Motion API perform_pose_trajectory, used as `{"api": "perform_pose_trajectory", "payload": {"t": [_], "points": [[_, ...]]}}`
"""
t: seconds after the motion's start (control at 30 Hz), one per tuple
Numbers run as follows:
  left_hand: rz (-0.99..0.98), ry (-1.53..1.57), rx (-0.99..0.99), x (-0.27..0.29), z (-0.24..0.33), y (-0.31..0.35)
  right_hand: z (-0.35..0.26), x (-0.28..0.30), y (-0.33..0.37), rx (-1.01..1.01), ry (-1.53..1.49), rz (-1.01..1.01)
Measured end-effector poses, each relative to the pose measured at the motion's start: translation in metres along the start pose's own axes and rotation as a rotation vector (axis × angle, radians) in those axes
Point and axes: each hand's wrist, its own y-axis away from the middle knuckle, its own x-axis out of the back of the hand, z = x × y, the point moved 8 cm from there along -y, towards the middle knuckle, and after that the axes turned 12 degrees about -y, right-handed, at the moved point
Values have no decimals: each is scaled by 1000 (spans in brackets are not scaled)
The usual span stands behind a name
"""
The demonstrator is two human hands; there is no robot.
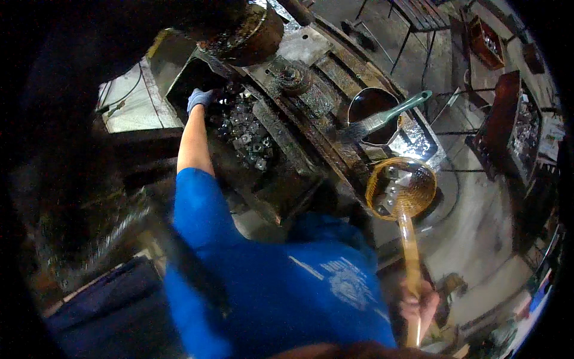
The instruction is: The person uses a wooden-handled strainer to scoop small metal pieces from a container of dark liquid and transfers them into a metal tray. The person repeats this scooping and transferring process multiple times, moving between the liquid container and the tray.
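The left hand (200,99), in a blue glove, reaches forward at the end of a bare forearm and rests at the far edge of a heap of oily metal nuts (246,134) lying in the trough of a dark, greasy machine (299,107); its fingers curl down among the nuts, but whether they pinch any cannot be told from here. The right hand (418,305) is low and near the body, closed around the long pale handle of a woven wicker scoop (402,188), whose round basket hangs well forward of that hand, beside the machine and apart from the heap. A few metal pieces show inside the basket. Beyond the scoop, farther from the right hand, a green-handled brush (388,116) lies across a dark round pan (372,113). Judging by this, the work in hand is gathering nuts from the trough, and doing it well seems to call for bringing the basket close under the left hand, so that slippery pieces drop short and none skid off the greasy metal, and for holding the handle level so the load stays in.
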Motion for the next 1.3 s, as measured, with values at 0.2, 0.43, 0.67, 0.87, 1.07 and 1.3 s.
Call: {"api": "perform_pose_trajectory", "payload": {"t": [0.2,0.43,0.67,0.87,1.07,1.3], "points": [[-164,-56,-63,-50,-8,-60,-1,-1,-1,99,90,117],[-138,-191,-234,-54,30,-62,9,20,0,81,-45,331],[-131,-246,-269,-61,24,-57,18,42,10,133,-260,438],[-101,-277,-300,-50,38,-58,9,32,5,176,29,356],[-94,-301,-332,-54,44,-56,19,38,5,138,-114,436],[-63,-323,-367,-47,58,-59,10,27,5,317,112,541]]}}
